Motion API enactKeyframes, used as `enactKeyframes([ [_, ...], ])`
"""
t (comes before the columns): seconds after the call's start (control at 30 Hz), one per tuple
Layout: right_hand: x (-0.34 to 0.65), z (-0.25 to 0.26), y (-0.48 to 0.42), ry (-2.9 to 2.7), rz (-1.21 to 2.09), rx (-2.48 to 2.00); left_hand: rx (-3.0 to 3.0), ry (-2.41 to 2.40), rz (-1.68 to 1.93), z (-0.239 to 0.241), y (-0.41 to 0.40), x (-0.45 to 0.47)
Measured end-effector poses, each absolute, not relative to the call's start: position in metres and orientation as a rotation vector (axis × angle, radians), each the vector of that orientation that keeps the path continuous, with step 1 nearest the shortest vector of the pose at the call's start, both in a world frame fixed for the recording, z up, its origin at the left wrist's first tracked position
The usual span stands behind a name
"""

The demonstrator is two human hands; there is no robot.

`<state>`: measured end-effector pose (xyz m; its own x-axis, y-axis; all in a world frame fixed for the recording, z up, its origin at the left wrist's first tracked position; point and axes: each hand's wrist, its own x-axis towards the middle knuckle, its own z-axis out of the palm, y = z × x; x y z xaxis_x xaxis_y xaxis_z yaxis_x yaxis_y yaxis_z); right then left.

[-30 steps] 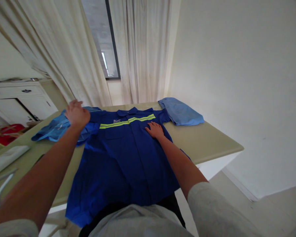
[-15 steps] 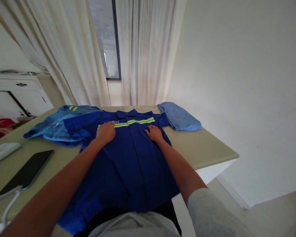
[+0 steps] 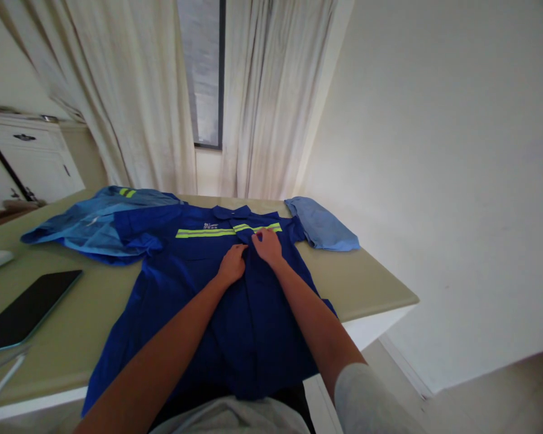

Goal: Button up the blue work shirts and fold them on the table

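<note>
A dark blue short-sleeved work shirt (image 3: 265, 325) lies front side up, its collar toward the window and its lower part hanging over the near table edge. Yellow-green reflective bands cross its chest, with white lettering above the left one. At the middle of the chest, my left hand (image 3: 233, 265) is closed on the cloth by the front placket. My right hand (image 3: 268, 246) has its fingers bent together on the other side of that placket, just below the band, and pinches the fabric. The fingertips of both hands are partly hidden.
The table (image 3: 357, 283) carries a lighter blue garment (image 3: 85, 223) with yellow stripes at the left and a folded light-blue cloth (image 3: 323, 224) at the right. A black phone (image 3: 31, 307) and a white cable (image 3: 2, 386) are at the near left. Curtains hang behind.
Both hands have moved from the two sides of the chest to the centre placket. My left hand went right, my right hand slightly left. The view has shifted a little.
</note>
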<state>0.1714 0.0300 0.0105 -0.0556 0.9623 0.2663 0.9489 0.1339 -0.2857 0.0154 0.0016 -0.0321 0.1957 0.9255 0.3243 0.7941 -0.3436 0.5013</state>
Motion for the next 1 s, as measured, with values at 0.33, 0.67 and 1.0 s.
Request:
enactKeyframes([
  [0.33, 0.149, -0.015, 0.015, -1.988, 0.241, -1.775, 2.374, 1.932, 0.52, -0.028, -0.016, 0.008],
  [0.67, 0.14, 0.028, 0.001, -2.324, 0.225, -1.948, 2.472, 1.869, 0.426, -0.022, -0.054, 0.014],
  [1.0, 0.159, -0.006, 0.01, -2.155, 0.288, -1.763, 2.193, 2.099, 0.563, -0.006, 0.001, 0.005],
])
